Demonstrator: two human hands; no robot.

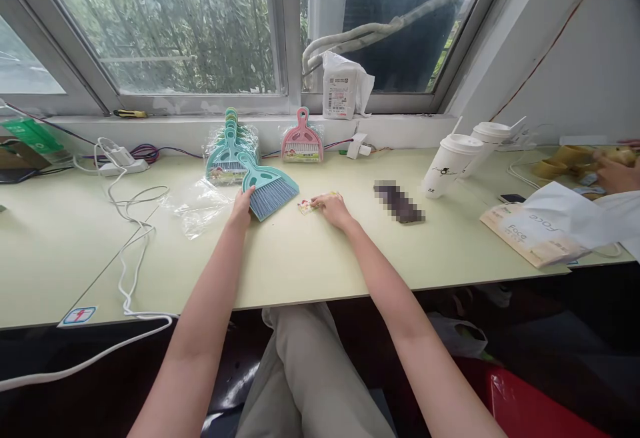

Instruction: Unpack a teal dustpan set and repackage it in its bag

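My left hand (243, 206) grips the side of a teal dustpan with a grey-bristled brush (273, 193) nested in it, tilted just above the table. In my right hand (332, 209) is a small colourful printed card (307, 206), pinched near the tabletop to the right of the dustpan. Behind the dustpan stands a row of wrapped teal and green dustpan sets (229, 151). A pink dustpan set (303, 138) in clear wrap leans against the wall. Crumpled clear plastic wrap (197, 205) lies left of my left hand.
White cables (125, 251) and a power strip (123, 163) lie at left. To the right are a pixelated dark object (399, 203), white lidded cups (450, 161) and a tissue pack (535, 228). Another person's hand (617, 170) is at far right. A box (345, 88) sits on the sill.
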